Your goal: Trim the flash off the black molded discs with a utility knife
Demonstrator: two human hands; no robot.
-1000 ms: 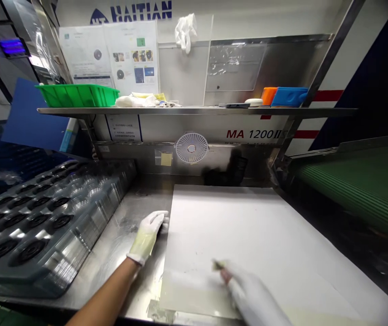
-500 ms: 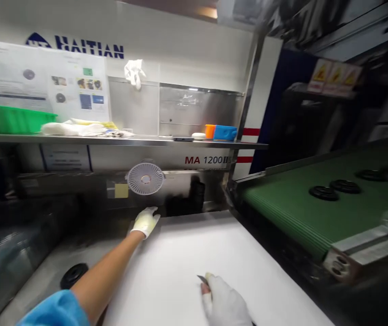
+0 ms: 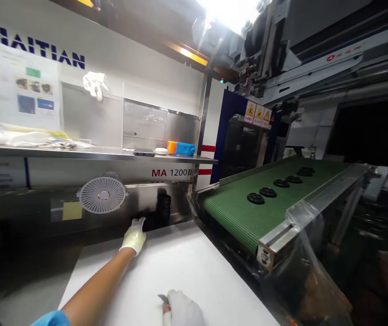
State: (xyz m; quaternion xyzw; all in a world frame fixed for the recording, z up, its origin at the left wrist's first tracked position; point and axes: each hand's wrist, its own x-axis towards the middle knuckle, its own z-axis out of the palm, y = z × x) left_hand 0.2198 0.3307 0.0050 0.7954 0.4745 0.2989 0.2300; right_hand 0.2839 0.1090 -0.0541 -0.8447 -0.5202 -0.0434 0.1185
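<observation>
Holds a small pointed blade (image 3: 163, 299) in the right hand (image 3: 183, 311), gloved in white, at the bottom centre of the frame, grip clenched around it, tip pointing left above the white sheet (image 3: 170, 267). Reaches the left hand (image 3: 134, 236), also gloved, up from the lower left to the sheet's far part, near a dark upright object (image 3: 163, 206); cannot tell that grip, whether released or closed. Has the sheet spread across the lower centre, on the metal worktop (image 3: 31, 285). Shows, farther back at left of centre, a round white fan (image 3: 102, 194) beside a yellow note (image 3: 72, 210). Carries, on the metal shelf (image 3: 88, 154) above, a dark flat device (image 3: 144, 152), a small white round thing (image 3: 161, 151), an orange and blue item (image 3: 182, 148) and, at left, white cloths (image 3: 13, 136). Bears several black round parts (image 3: 268, 192) along the green conveyor (image 3: 235, 217) at right. Displays a hanging white glove (image 3: 95, 84) at upper left.
</observation>
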